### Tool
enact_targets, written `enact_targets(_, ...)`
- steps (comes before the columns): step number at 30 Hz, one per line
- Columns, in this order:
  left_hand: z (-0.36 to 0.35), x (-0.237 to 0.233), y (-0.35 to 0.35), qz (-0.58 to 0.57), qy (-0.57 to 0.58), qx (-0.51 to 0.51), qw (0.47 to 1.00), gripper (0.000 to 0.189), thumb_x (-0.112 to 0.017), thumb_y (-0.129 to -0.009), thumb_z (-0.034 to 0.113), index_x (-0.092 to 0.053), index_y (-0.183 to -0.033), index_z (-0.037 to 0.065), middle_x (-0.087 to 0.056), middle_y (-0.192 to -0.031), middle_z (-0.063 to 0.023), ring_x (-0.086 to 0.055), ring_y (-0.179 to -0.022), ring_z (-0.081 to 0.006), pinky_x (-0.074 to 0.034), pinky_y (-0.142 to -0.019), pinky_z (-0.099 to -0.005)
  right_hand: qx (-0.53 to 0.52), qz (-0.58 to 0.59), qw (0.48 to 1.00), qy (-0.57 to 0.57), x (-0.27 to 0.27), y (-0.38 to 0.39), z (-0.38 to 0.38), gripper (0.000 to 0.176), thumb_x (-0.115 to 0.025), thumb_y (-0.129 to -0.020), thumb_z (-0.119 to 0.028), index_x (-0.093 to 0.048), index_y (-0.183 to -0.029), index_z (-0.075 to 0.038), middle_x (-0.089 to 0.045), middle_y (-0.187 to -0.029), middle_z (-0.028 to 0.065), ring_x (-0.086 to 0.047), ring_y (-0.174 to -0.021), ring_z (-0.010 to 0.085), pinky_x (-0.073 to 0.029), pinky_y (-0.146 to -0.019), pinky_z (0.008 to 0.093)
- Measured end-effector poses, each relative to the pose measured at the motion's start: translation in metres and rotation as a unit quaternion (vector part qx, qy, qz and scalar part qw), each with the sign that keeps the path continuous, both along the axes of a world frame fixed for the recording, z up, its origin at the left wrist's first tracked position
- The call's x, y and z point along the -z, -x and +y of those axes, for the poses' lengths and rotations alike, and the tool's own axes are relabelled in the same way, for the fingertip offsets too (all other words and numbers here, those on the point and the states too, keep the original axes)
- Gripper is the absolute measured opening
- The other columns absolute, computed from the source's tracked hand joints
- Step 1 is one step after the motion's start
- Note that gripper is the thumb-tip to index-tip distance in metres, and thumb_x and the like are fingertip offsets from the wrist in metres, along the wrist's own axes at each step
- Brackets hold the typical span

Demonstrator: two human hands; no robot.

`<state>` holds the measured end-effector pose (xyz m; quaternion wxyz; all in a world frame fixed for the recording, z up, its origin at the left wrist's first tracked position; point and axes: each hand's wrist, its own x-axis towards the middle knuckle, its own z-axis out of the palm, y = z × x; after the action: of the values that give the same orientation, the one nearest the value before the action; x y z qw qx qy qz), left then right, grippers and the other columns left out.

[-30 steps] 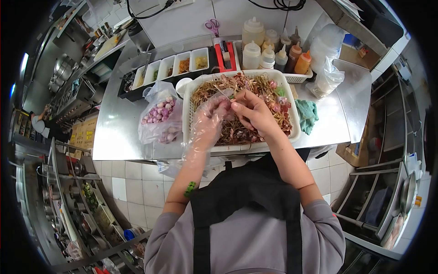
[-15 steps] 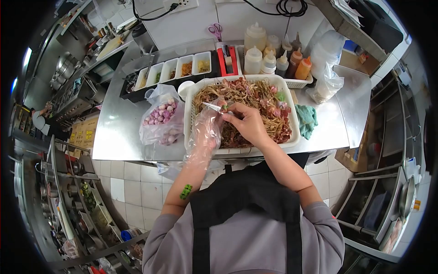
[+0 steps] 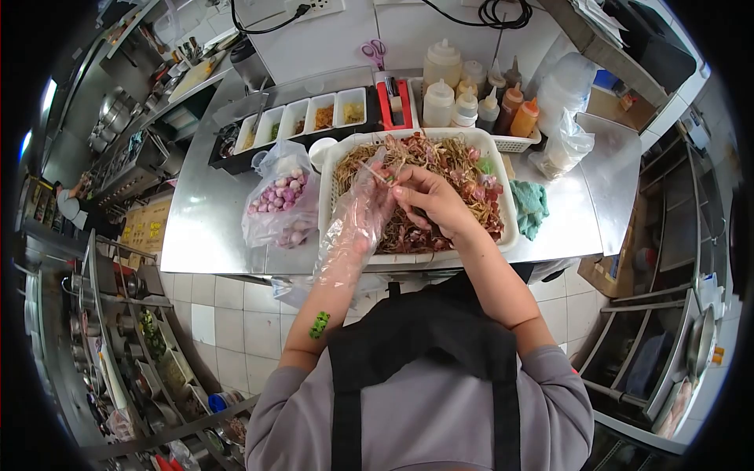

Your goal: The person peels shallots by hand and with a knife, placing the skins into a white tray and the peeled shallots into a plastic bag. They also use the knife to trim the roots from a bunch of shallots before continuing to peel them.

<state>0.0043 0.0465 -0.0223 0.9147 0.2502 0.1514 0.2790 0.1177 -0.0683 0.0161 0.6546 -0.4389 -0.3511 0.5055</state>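
- The right hand [image 3: 432,202] is pinching a small knife [image 3: 376,174] in its grip, the thin blade pointing toward the left hand [image 3: 372,198].
- The left hand is wearing a clear plastic glove [image 3: 339,242]; what its grip is doing, I cannot tell.
- The knife is hovering above a white basket [image 3: 511,224] of dry stalks and skins [image 3: 471,200].
- Bagged purple bulbs [image 3: 276,195] are resting on the desk [image 3: 200,231], left of the basket.

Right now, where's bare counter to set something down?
Bare steel counter: left of the bulb bag, and right of the green cloth, in front of the clear plastic bag. Crowded: the white basket, with left hand and right hand over it, and behind it, the squeeze bottles.
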Motion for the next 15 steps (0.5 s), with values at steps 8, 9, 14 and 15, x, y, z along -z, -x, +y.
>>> enact_targets(8, -0.001, -0.002, 0.004, -0.016, -0.032, -0.020, 0.999, 0.039, -0.059, -0.086, 0.004, -0.047, -0.123, -0.001, -0.057, -0.110, -0.0110, -0.061, -0.094, -0.0186, -0.055, -0.078, -0.0220, 0.180, -0.257, 0.948, 0.048, -0.009, -0.012, -0.009, 0.041, -0.062, -0.087, -0.020, -0.049, -0.122, -0.004, -0.058, -0.073, 0.0049, -0.053, -0.066, 0.0112, -0.044, -0.063, 0.0238)
enact_targets(9, -0.002, -0.003, 0.004, -0.016, -0.032, -0.020, 0.999, 0.039, -0.059, -0.086, 0.004, -0.047, -0.123, -0.001, -0.057, -0.110, -0.0110, -0.061, -0.094, -0.0186, -0.055, -0.078, -0.0220, 0.158, -0.322, 0.933, 0.010, -0.007, -0.011, -0.009, 0.044, -0.063, -0.086, -0.020, -0.048, -0.124, -0.003, -0.060, -0.078, 0.0073, -0.055, -0.071, 0.0137, -0.045, -0.069, 0.0270)
enact_targets(14, -0.004, 0.000, 0.005, -0.011, -0.089, 0.002, 0.996, 0.038, -0.064, -0.084, 0.008, -0.050, -0.119, -0.001, -0.060, -0.108, -0.0102, -0.062, -0.095, -0.0208, -0.053, -0.082, -0.0243, 0.092, -0.369, 0.925, 0.006, -0.012, -0.002, -0.011, 0.047, -0.063, -0.086, -0.014, -0.048, -0.129, -0.004, -0.061, -0.092, 0.0049, -0.054, -0.083, 0.0108, -0.044, -0.079, 0.0266)
enact_targets(15, -0.005, 0.000, 0.005, -0.010, -0.089, 0.002, 0.996, 0.038, -0.064, -0.084, 0.008, -0.050, -0.119, -0.001, -0.060, -0.108, -0.0102, -0.062, -0.095, -0.0208, -0.053, -0.082, -0.0243, 0.092, -0.369, 0.925, 0.006, -0.010, -0.003, -0.011, 0.047, -0.063, -0.086, -0.014, -0.048, -0.129, -0.004, -0.061, -0.092, 0.0049, -0.054, -0.083, 0.0108, -0.044, -0.079, 0.0266)
